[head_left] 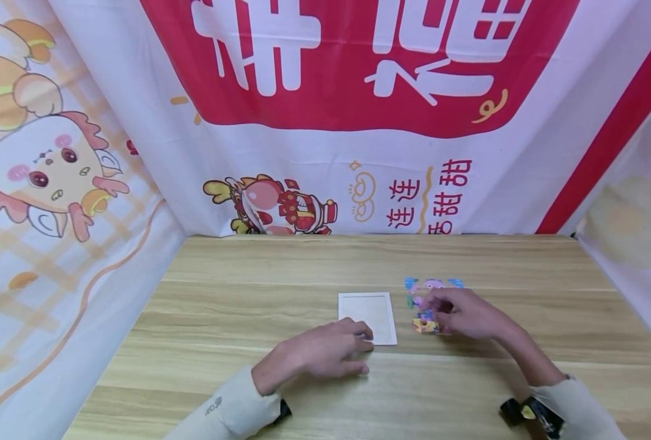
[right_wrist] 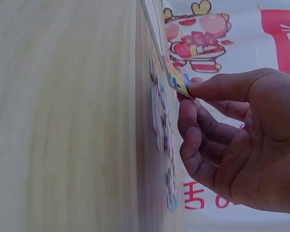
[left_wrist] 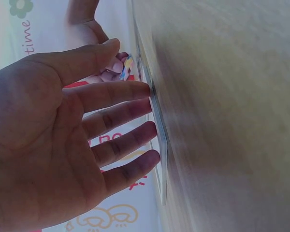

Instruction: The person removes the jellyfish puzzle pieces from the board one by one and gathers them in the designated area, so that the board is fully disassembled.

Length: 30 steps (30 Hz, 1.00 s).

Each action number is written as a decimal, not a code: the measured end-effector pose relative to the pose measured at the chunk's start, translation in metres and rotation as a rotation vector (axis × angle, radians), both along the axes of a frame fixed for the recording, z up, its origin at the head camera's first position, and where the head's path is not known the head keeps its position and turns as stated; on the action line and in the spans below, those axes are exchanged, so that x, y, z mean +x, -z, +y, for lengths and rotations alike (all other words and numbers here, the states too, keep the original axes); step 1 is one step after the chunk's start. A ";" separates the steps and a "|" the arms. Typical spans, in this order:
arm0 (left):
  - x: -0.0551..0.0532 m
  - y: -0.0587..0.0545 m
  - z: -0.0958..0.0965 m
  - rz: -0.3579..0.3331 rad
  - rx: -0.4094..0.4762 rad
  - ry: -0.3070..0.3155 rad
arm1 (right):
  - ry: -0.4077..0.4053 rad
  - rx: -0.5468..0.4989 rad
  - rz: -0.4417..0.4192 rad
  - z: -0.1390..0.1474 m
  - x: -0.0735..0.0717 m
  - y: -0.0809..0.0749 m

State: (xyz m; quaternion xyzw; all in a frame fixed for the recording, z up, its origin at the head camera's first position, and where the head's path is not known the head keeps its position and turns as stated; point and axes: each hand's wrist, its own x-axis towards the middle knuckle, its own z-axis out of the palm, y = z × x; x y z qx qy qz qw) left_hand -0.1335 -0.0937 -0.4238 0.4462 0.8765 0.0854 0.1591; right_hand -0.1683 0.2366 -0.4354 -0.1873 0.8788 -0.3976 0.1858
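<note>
A white, shallow rectangular puzzle tray (head_left: 362,308) lies flat near the middle of the wooden table. My left hand (head_left: 333,351) is at its near-left edge, with the fingers loosely extended; in the left wrist view the fingertips reach the tray's rim (left_wrist: 163,166) and the palm holds nothing. To the right of the tray lie several colourful jigsaw pieces (head_left: 425,326). Above them my right hand (head_left: 468,313) pinches one jigsaw piece (right_wrist: 177,79) between thumb and fingers. That piece is yellow with blue and pink print, tilted and raised off the table. The right hand partly hides the other pieces in the head view.
The wooden table (head_left: 237,305) runs back to a printed cloth (head_left: 281,177) with red and white lettering. Another cloth with a cartoon figure (head_left: 55,159) hangs on the left. Dark wrist straps (head_left: 540,415) show at the sleeves.
</note>
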 end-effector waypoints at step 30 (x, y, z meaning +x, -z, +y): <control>0.000 0.000 0.001 0.011 -0.006 -0.012 | 0.038 0.089 0.063 0.057 0.004 0.003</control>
